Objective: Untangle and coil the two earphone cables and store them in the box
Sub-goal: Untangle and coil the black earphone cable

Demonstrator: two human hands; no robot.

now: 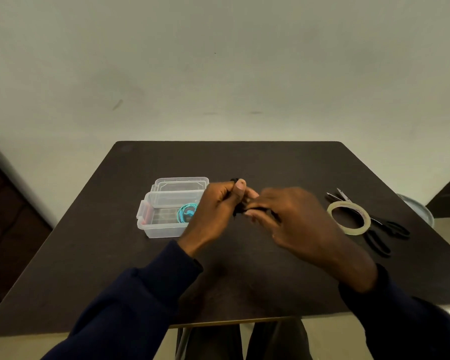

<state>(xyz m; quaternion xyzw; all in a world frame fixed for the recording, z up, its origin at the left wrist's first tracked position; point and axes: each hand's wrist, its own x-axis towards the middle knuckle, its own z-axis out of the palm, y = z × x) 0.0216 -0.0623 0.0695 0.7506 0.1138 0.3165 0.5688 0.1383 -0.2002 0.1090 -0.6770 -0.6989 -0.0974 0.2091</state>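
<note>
Table point(244, 162): dark brown, matte top with rounded far corners. Clear plastic box point(161, 231): rectangular and translucent, with a reddish latch on its left end, standing open left of centre. Its clear lid point(182, 181) lies just behind it, touching the rear wall. Teal earphone cable point(186, 213): thin and glossy, wound into a round coil, lying inside the box at its right end. Black earphone cable point(240, 209): a small dark bundle held above the table between your two hands, right of the box and apart from it; a short black bit shows above your left thumb. Your left hand point(216, 206) has the wrist bent up, the thumb upright with its nail facing you, and the fingers curled round the black bundle, gripping it. Your right hand point(296, 219) is back-up and motion-blurred, its fingers bent toward the same bundle and meeting it. Whether they pinch the cable or only touch it I cannot tell. Both forearms come in from the near edge in dark navy sleeves point(140, 294). At far right, a roll of clear tape point(353, 232) lies flat on black-handled scissors point(394, 228), whose silver blades point away from you.
</note>
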